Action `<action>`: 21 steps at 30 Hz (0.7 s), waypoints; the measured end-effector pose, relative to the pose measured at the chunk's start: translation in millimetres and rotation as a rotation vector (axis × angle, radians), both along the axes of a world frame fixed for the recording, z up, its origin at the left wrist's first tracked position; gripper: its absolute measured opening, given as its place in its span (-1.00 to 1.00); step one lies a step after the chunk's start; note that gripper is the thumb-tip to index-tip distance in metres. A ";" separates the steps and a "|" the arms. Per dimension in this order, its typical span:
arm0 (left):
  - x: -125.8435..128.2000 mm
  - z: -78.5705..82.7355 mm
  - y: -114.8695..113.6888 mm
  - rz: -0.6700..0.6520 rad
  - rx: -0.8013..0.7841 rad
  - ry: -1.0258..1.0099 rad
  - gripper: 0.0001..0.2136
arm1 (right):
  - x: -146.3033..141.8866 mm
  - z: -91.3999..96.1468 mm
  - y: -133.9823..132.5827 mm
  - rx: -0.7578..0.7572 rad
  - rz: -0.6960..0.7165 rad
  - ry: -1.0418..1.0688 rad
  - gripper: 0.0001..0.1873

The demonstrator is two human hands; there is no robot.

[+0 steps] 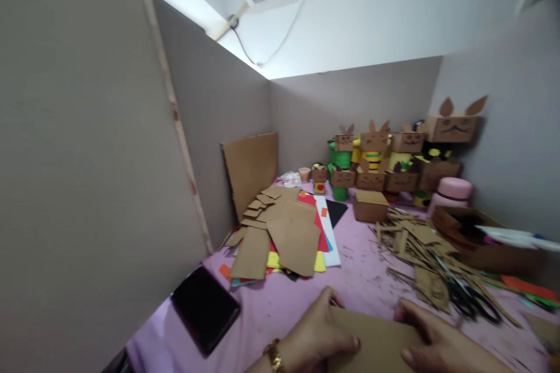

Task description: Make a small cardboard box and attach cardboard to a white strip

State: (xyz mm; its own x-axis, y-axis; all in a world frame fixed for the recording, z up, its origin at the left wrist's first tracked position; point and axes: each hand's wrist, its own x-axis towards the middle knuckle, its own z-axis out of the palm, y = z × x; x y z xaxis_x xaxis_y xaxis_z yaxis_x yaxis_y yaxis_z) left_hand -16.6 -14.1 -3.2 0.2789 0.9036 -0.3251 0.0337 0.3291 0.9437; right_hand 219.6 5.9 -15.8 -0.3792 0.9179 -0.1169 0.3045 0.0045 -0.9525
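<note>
Cardboard piece [374, 335], plain, brown, straight-edged

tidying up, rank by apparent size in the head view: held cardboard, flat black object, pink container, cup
1. Held cardboard, cut off by frame
2. Flat black object
3. Pink container
4. Cup

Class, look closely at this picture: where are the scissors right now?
In the head view, the scissors lie at the lower right, among the cardboard scraps, just beyond the right hand.
</note>
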 end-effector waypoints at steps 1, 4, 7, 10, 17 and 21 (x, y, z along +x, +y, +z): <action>-2.5 3.2 -4.0 -0.017 0.031 0.025 -0.59 | -2.7 5.3 -3.2 0.013 0.014 -0.045 -0.76; -8.4 8.2 -8.5 -0.055 0.111 0.125 -0.69 | -8.1 16.6 -5.3 0.033 0.035 -0.190 -0.72; -9.3 5.4 -8.5 -0.030 0.418 0.426 -0.70 | -10.0 17.8 -2.6 0.057 -0.032 -0.247 -0.72; -15.0 6.0 -5.3 -0.005 0.641 0.647 -0.59 | -9.7 10.0 -2.0 0.116 -0.070 -0.285 -0.72; -117.0 47.2 46.7 0.447 0.666 1.241 -0.70 | -6.0 -16.5 1.5 0.117 -0.032 -0.116 -0.79; -176.6 49.3 66.6 0.485 0.482 1.424 -0.72 | -9.2 -10.8 1.7 0.112 -0.005 -0.146 -0.82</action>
